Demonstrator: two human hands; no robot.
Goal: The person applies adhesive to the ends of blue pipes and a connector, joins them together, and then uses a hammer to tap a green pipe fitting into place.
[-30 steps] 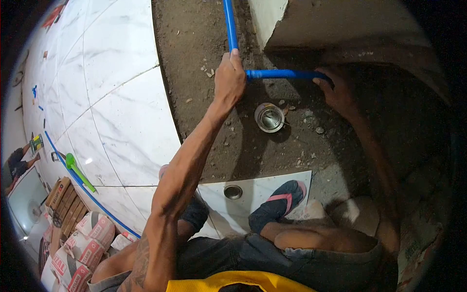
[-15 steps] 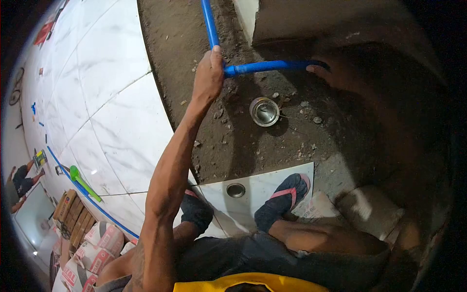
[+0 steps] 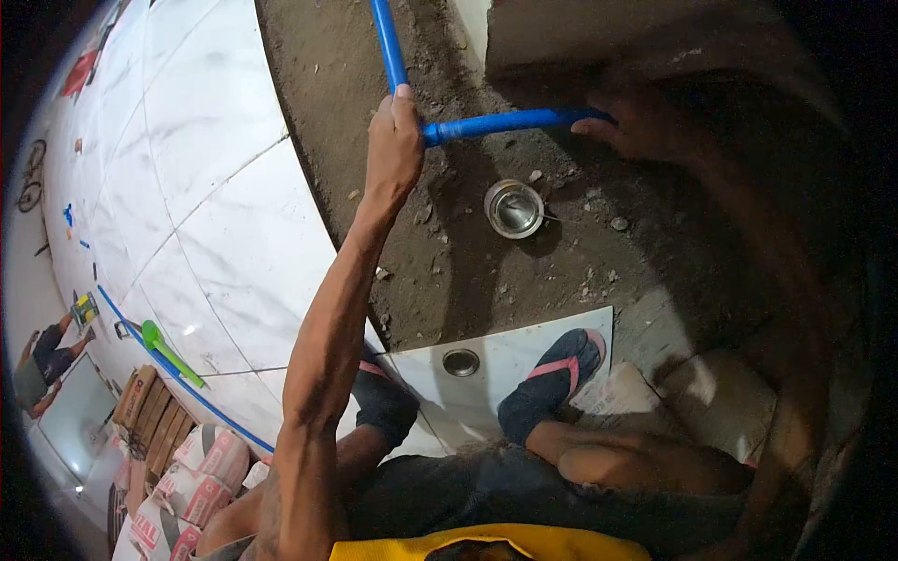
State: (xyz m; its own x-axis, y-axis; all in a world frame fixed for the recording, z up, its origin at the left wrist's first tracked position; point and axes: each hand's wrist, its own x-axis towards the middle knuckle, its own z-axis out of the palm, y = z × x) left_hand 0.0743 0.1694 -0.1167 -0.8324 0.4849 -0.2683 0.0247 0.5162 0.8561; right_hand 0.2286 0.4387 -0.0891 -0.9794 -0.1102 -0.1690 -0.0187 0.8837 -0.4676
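Blue pipes (image 3: 505,122) meet in a joint over bare soil, one length running to the upper edge and another to the right. My left hand (image 3: 395,140) is wrapped round the pipe at the joint, thumb on top. In shadow at the other end of the right-hand length, my right hand (image 3: 636,122) has its fingers round the pipe. An open metal can (image 3: 514,209) stands on the soil below that length, with a thin stick or wire beside it. A round metal lid or dish (image 3: 460,362) lies on the tile between my feet.
White tiled floor (image 3: 224,252) spans the left. On it are a green tool (image 3: 168,351) and a long blue pipe (image 3: 201,397). Printed sacks (image 3: 192,486) and wooden pieces (image 3: 154,421) lie lower left; another person (image 3: 51,365) is at the far left. A wall corner (image 3: 477,33) stands above.
The view has shifted slightly. Both hands and the blue pipes sit a little further left in the picture, with the grips unchanged.
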